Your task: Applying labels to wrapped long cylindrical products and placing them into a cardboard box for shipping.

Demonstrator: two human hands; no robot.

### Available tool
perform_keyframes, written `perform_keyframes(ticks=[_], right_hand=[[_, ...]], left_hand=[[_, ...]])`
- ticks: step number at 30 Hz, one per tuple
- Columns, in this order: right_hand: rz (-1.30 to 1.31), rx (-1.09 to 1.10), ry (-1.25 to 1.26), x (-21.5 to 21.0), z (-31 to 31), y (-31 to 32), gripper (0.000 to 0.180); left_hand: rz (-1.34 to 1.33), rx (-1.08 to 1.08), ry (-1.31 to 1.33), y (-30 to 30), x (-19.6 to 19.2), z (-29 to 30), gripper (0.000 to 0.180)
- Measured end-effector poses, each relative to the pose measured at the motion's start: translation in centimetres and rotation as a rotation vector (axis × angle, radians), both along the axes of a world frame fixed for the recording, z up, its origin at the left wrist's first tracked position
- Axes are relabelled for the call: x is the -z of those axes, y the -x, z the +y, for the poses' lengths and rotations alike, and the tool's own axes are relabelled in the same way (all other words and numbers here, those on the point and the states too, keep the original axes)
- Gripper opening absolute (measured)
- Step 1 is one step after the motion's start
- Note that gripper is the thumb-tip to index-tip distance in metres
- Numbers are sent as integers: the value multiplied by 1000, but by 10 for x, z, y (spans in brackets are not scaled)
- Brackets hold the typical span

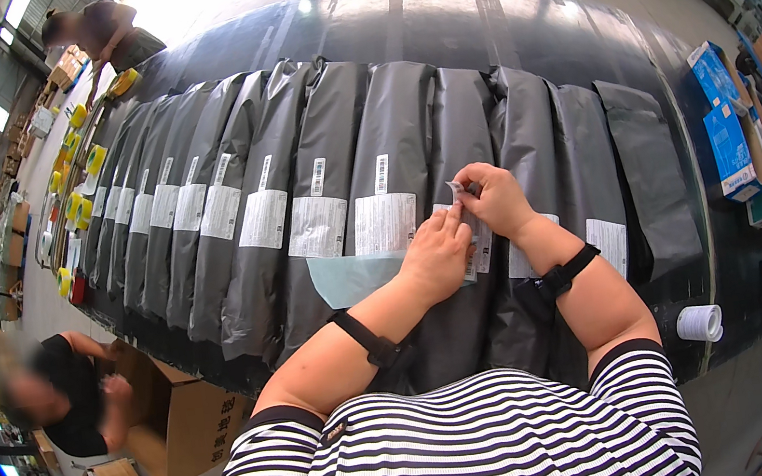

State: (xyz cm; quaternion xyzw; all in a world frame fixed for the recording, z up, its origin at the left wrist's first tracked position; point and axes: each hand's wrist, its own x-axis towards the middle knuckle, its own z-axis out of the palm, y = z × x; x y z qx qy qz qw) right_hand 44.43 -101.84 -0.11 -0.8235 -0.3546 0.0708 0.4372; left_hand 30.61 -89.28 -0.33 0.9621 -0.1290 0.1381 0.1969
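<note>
Label (468, 216) sits between both hands over a grey mailer bag (444, 132); right grip (492, 198) pinches it, left grip (437, 254) presses it.

Desk (466, 12): long, dark, glossy top. Directly on it: row of grey plastic mailer bags (333, 176), overlapping, each with a white label, spanning 9 to 3 o'clock; white label roll (700, 323) at 4 o'clock; yellow tape rolls (80, 207) along the 10 o'clock edge.
</note>
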Motion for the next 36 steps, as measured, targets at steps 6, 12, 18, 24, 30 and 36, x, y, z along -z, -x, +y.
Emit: perform_keyframes(ticks=[6, 12, 18, 24, 30, 36], right_hand=[[-152, 157, 146, -5, 6, -10, 74], [37, 302, 201, 3, 18, -45, 62], [372, 192, -104, -24, -5, -21, 29], [465, -105, -196, -72, -50, 77, 29], [498, -14, -333, -82, -72, 104, 26], [515, 53, -202, -86, -99, 118, 25]], left_hand=[[28, -13, 32, 0, -1, 1, 27], [47, -14, 14, 1, 1, -1, 26], [191, -154, 444, 5, -20, 9, 23], [310, -166, 820, 22, -69, 9, 11], [530, -80, 1029, 22, -72, -3, 13], [629, -49, 1019, 27, -69, -22, 18]])
